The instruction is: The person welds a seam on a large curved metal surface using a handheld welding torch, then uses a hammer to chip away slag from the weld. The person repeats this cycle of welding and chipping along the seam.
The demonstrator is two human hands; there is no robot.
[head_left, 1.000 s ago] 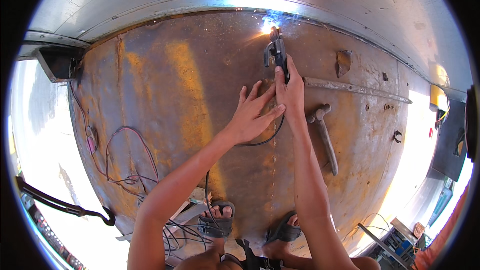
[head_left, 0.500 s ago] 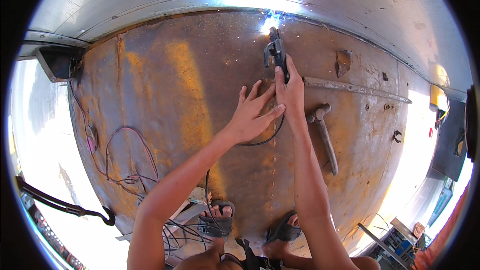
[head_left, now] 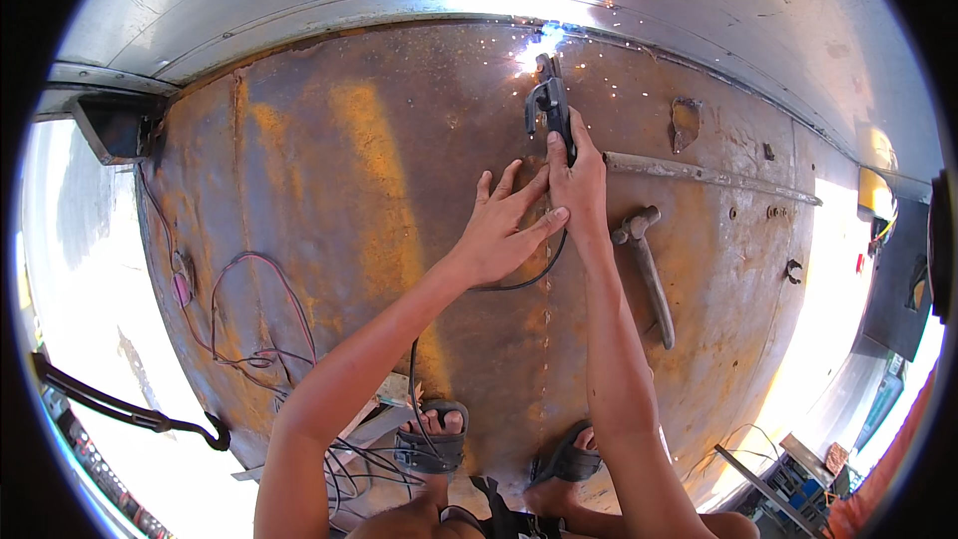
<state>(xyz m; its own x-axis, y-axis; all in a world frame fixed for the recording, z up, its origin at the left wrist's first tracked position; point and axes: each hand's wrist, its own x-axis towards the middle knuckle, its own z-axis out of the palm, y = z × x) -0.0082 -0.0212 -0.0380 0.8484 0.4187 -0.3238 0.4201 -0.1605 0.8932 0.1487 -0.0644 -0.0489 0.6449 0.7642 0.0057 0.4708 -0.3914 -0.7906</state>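
My right hand is wrapped round the black handle of a welding electrode holder, which points away from me. At its far end a bright blue-white arc burns along the seam between the rusty metal sheet and the grey metal wall. The glare hides the electrode tip. My left hand has its fingers spread, its fingertips and thumb against my right hand and wrist. A black cable runs from the holder beneath my left hand. Right of my right forearm lies a hammer.
A long metal bar and a small rusty plate lie to the right. Thin cables loop at the left. My sandalled feet stand near the lower edge beside tangled black wires. A dark box sits far left.
The arc has shifted slightly right, and more sparks scatter around it. The holder has tilted a little; both hands stay nearly where they were.
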